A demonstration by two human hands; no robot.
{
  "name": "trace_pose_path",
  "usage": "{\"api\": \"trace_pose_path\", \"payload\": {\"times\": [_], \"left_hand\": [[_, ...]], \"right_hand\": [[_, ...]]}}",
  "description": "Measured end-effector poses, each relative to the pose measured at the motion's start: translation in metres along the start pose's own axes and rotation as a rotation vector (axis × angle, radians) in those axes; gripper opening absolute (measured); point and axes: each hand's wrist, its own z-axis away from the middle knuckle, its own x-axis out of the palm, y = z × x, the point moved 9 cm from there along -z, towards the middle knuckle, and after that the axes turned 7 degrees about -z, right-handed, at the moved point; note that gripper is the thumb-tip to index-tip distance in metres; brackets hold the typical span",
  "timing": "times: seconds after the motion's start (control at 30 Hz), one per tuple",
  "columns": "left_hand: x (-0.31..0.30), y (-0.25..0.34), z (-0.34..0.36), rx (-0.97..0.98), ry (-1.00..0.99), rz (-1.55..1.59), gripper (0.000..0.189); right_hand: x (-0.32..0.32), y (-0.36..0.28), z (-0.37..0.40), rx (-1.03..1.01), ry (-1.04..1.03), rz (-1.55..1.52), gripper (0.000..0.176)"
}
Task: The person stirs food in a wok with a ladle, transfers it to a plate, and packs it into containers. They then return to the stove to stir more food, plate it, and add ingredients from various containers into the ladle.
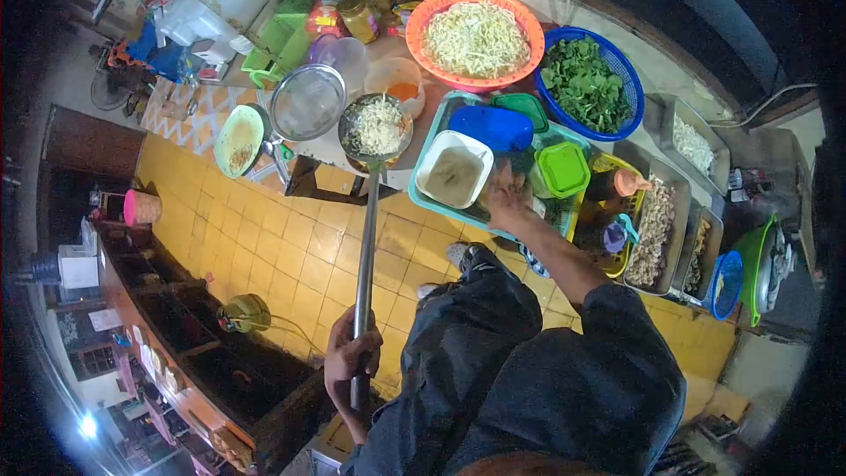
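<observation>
My left hand (352,354) is wrapped round the long metal handle of a ladle (371,256). A pale, shredded-looking heap of food (379,126) fills its bowl, which is held over the table edge. My right hand (508,200) reaches down into a teal tray (432,197), fingers apart, beside a white square container (426,178) of greyish-brown powder. What its fingertips touch is hidden. Around it in the tray are a blue lidded box (493,128) and a green-lidded tub (562,169).
Behind stand an orange basin (421,26) of pale shreds and a blue basket (631,92) of leafy greens. Metal trays (679,220) of chopped food line the right. A steel lid (308,101) and a pale green bowl (238,128) sit left. A gas cylinder (244,312) stands on the floor.
</observation>
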Motion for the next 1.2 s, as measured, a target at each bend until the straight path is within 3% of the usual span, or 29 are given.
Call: {"api": "trace_pose_path", "payload": {"times": [0.07, 0.13, 0.2, 0.3, 0.33, 0.4, 0.43, 0.53, 0.67, 0.73, 0.87, 0.93, 0.97, 1.03, 1.2], "left_hand": [[-0.001, -0.003, 0.005, 0.018, -0.016, -0.002, 0.030], [-0.005, -0.008, 0.012, 0.037, -0.035, -0.007, 0.030], [-0.009, -0.014, 0.019, 0.051, -0.022, 0.081, 0.031], [-0.011, -0.013, 0.035, 0.079, -0.006, 0.089, 0.024], [-0.014, -0.018, 0.039, 0.057, -0.003, 0.051, 0.021], [-0.022, -0.030, 0.047, 0.055, 0.013, 0.058, 0.022], [-0.027, -0.034, 0.050, 0.056, 0.021, 0.052, 0.022], [-0.035, -0.041, 0.058, 0.072, 0.041, 0.079, 0.025], [-0.043, -0.049, 0.058, 0.093, -0.003, 0.078, 0.027], [-0.045, -0.051, 0.061, 0.079, -0.002, 0.090, 0.027], [-0.046, -0.051, 0.059, 0.093, -0.017, 0.153, 0.025], [-0.043, -0.047, 0.058, 0.114, -0.017, 0.133, 0.026], [-0.043, -0.047, 0.056, 0.118, -0.008, 0.138, 0.026], [-0.041, -0.047, 0.050, 0.110, -0.020, 0.118, 0.026], [-0.034, -0.039, 0.033, 0.106, -0.043, 0.144, 0.025]], "right_hand": [[-0.002, 0.000, 0.004, 0.035, -0.028, -0.040, 0.091], [0.011, 0.011, -0.007, 0.130, -0.042, -0.474, 0.095], [0.019, 0.013, -0.012, 0.176, -0.102, -0.303, 0.101], [0.003, 0.009, -0.004, 0.043, -0.034, -0.022, 0.100], [0.004, 0.007, -0.008, 0.034, -0.028, -0.013, 0.100], [0.025, 0.025, -0.019, 0.210, -0.037, -0.333, 0.099], [0.033, 0.024, -0.027, 0.163, -0.014, -0.294, 0.107], [0.037, 0.025, -0.037, 0.054, -0.007, -0.125, 0.102], [0.025, 0.029, -0.024, 0.125, -0.037, -0.143, 0.097], [0.017, 0.016, -0.020, -0.014, -0.014, -0.137, 0.096], [-0.004, 0.007, -0.004, 0.018, 0.075, -0.183, 0.099], [0.019, 0.014, -0.016, 0.188, -0.167, -0.367, 0.105], [0.034, 0.020, -0.024, 0.177, -0.167, -0.364, 0.105], [0.060, 0.016, -0.045, -0.102, -0.024, 0.051, 0.108], [0.050, 0.017, -0.034, 0.064, 0.072, -0.110, 0.093]]}}
